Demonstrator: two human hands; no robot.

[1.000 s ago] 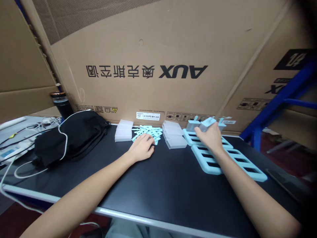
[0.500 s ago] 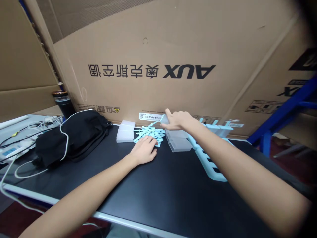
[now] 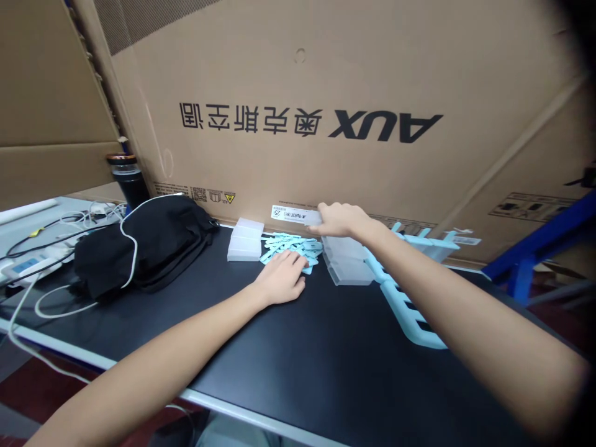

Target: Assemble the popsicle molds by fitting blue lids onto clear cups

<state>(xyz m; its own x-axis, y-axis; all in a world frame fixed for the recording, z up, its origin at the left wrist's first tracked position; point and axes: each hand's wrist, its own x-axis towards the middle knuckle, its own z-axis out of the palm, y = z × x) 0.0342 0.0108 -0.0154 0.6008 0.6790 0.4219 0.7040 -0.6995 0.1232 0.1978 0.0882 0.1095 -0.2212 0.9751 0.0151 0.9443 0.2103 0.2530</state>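
My left hand [image 3: 284, 277] rests on the black table [image 3: 279, 360], its fingers curled onto the near edge of a pile of small light-blue plastic sticks [image 3: 291, 245]. My right hand [image 3: 339, 220] reaches across above the stack of frosted clear trays [image 3: 347, 264] and pinches a frosted clear piece [image 3: 311, 218] held over the far side of the stick pile. Light-blue slotted moulds [image 3: 410, 310] lie to the right, partly hidden under my right forearm.
A second stack of clear trays [image 3: 244, 247] sits left of the sticks. A black bag [image 3: 149, 245] with a white cable, a dark tumbler [image 3: 126, 180] and a power strip with cords [image 3: 28, 264] fill the left. A big AUX cardboard box [image 3: 326, 112] walls the back.
My right hand left the light-blue moulds, swung left over the clear trays and now holds a clear piece by the stick pile. The left hand has stayed at the sticks.
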